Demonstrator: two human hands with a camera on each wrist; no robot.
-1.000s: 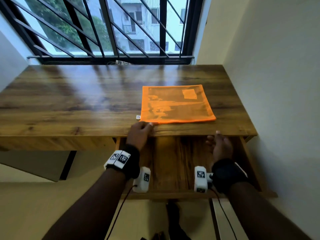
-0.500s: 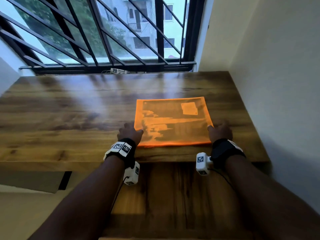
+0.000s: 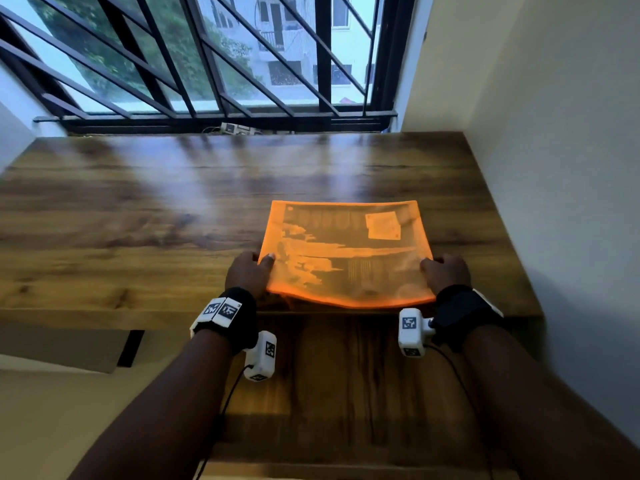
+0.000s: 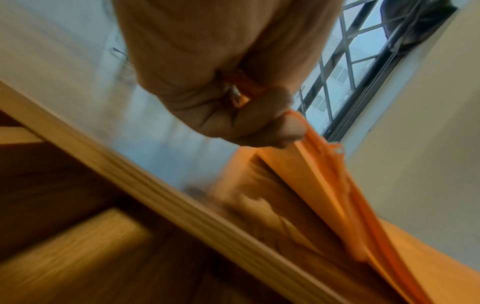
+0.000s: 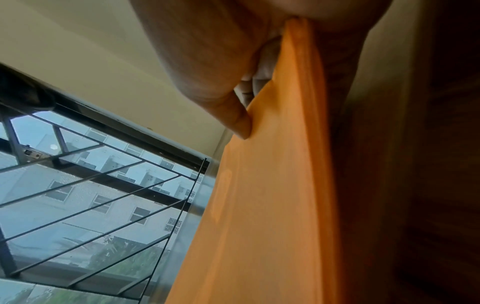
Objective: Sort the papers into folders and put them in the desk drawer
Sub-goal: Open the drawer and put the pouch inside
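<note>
Two hands share one translucent orange folder (image 3: 346,254) at the near edge of the wooden desk (image 3: 138,220). Printed papers show through its cover, so the sorting looks done for this one; no loose sheets lie on the desk. The drawer (image 3: 346,382) stands pulled out directly below, its wooden floor bare where visible, so the folder has not yet gone in. What remains, by my reading, is to bring it down into the drawer and push the drawer closed.

The left hand (image 3: 247,271) pinches the folder's left edge, thumb on top and curled fingers beneath, as the left wrist view confirms. The right hand (image 3: 445,271) grips the right edge likewise, with the orange sheet caught between thumb and fingers in the right wrist view. The folder's near edge bows and overhangs the desk front.
</note>
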